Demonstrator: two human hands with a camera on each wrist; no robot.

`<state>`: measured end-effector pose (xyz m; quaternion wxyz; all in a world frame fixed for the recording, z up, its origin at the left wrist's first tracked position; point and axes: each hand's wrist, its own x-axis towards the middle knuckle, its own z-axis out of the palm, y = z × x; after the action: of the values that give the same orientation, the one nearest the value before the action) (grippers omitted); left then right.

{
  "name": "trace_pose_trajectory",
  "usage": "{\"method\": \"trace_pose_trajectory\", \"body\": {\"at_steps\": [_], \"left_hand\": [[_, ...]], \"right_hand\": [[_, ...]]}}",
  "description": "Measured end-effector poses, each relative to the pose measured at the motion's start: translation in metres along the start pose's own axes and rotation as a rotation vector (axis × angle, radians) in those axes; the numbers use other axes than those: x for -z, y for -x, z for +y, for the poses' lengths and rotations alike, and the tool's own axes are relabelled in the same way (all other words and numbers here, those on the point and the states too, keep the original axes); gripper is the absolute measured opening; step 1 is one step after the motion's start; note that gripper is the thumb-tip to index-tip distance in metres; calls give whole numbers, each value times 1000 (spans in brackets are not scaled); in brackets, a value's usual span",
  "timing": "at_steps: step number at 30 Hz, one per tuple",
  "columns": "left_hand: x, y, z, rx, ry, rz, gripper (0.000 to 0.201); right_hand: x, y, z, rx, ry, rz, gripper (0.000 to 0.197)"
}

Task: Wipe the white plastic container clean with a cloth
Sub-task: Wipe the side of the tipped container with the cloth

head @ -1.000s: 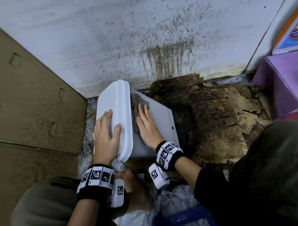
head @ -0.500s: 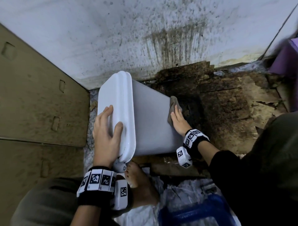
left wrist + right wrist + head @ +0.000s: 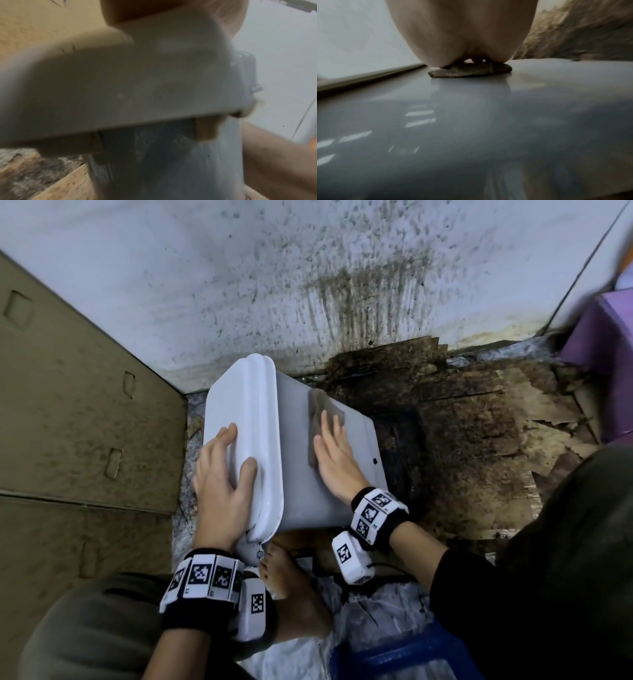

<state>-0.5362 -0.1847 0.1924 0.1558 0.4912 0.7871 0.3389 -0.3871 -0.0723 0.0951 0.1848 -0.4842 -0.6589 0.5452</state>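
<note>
The white plastic container (image 3: 301,474) lies on its side on the floor at centre. At 3 o'clock on it, the right hand (image 3: 334,460) presses the cloth (image 3: 320,412), fingers straight, together. At 9 o'clock, the left hand (image 3: 222,477) rests on its lid (image 3: 239,405), fingers spread.

Left hand (image 3: 224,474): fingers straight and spread, palm laid flat, thumb set apart to the right. Left wrist carries a black band with square black-and-white marker tiles, forearm bare. Right hand (image 3: 334,455): fingers straight and close together, palm pressed down flat, fingertips pointing away from the body. Right wrist carries a like marker band; forearm bare to a dark sleeve. Both forearms reach forward from the body. A bare foot (image 3: 291,594) shows between the two wrists.
</note>
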Motion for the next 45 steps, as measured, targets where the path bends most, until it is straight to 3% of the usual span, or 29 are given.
{"method": "trace_pose_trajectory", "body": {"at_steps": [6, 13, 18, 20, 22, 24, 29, 32, 37, 41, 45], "left_hand": [[0, 1, 2, 3, -10, 5, 62], [-1, 3, 3, -1, 0, 16, 64], [-1, 4, 4, -4, 0, 20, 69], [-2, 5, 6, -2, -3, 21, 70], [-3, 6, 9, -3, -4, 23, 70], [-5, 6, 11, -3, -9, 25, 70], [-7, 4, 10, -13, -23, 24, 72], [-7, 4, 10, -11, -30, 23, 73], [-8, 4, 11, -1, -37, 22, 74], [-8, 4, 12, 1, -34, 14, 75], [-7, 5, 13, 2, -32, 12, 74]], "right_hand": [[-30, 50, -32, 262, -5, 66, 54], [-37, 92, 10, 313, 111, 176, 54], [-26, 102, 68, 128, 125, 192, 56], [-23, 97, 96, -3, 79, 112, 53], [-25, 88, 123, -58, 102, 122, 48], [-15, 84, 112, -242, 105, 102, 47], [-11, 84, 92, -340, 60, 47, 49], [-25, 89, 78, -357, -14, 146, 55], [-38, 107, 19, -255, -195, 200, 54], [-46, 123, -15, 10, -147, 169, 52], [-47, 125, -11, 233, 6, 144, 53]]}}
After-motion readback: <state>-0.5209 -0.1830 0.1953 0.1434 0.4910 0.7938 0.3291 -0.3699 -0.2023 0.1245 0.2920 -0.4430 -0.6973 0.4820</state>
